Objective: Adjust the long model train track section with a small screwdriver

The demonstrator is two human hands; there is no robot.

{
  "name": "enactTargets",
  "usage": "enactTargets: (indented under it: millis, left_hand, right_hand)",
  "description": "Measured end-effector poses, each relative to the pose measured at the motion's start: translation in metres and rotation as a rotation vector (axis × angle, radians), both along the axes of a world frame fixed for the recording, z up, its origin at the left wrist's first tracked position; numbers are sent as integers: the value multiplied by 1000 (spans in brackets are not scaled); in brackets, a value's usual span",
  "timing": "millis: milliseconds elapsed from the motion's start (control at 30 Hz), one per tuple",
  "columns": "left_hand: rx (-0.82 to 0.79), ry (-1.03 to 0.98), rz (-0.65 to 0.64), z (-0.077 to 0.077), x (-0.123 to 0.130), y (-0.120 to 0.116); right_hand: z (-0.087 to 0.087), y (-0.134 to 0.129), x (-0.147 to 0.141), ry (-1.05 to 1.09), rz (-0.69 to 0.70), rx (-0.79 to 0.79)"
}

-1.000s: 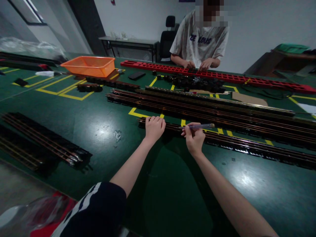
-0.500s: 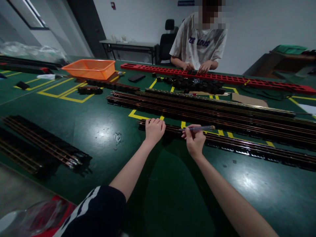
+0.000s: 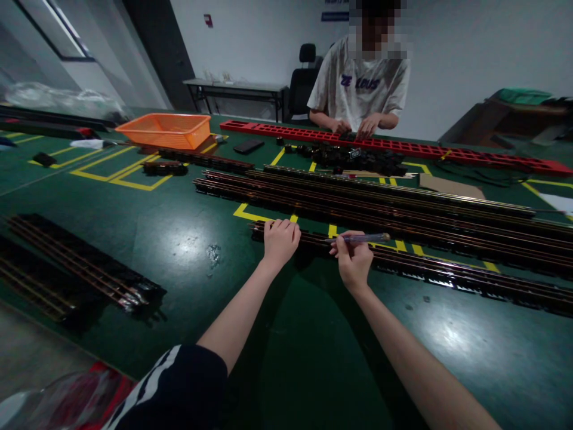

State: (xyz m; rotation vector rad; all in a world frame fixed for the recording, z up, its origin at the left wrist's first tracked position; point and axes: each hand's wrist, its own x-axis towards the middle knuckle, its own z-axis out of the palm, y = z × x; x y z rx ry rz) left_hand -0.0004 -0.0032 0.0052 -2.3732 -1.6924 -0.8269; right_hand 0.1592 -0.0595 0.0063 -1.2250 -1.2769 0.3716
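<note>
My left hand (image 3: 281, 243) is closed over the near black strip with copper-coloured rods (image 3: 430, 269), close to its left end. My right hand (image 3: 355, 261) grips a slim screwdriver (image 3: 364, 237) with a translucent purplish handle. Its shaft points left and its tip is at the strip, between my two hands; whether it touches cannot be made out. Just beyond, several similar long strips (image 3: 313, 197) lie side by side. Two shorter strips with rods (image 3: 80, 257) rest at the left of the green table (image 3: 188, 334).
Across the table a person (image 3: 360, 89) works with both hands at a long red slotted rail (image 3: 430, 145). A heap of black parts (image 3: 353, 158) lies before it. An orange basket (image 3: 165, 131), a dark phone-like slab (image 3: 249, 146) and a cardboard piece (image 3: 451, 186) are also there.
The whole view has shifted down slightly as my head tilted. Both hands keep their places on the strip, and the screwdriver stays in about the same position.
</note>
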Motion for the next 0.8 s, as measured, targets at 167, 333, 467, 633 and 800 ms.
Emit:
enactTargets:
  millis: [167, 333, 467, 633, 800]
  left_hand:
    - [0, 10, 0, 0, -1, 0]
    - [13, 4, -7, 0, -1, -1]
    - [46, -14, -55, 0, 3, -3]
    - [31, -11, -115, 0, 9, -6]
    - [13, 0, -90, 1, 9, -5]
  right_hand:
    - [0, 0, -1, -7, -2, 8]
    - [2, -1, -1, -14, -5, 15]
    - [1, -1, -1, -9, 2, 20]
    - [-1, 0, 0, -9, -5, 22]
    - [-2, -1, 0, 11, 8, 19]
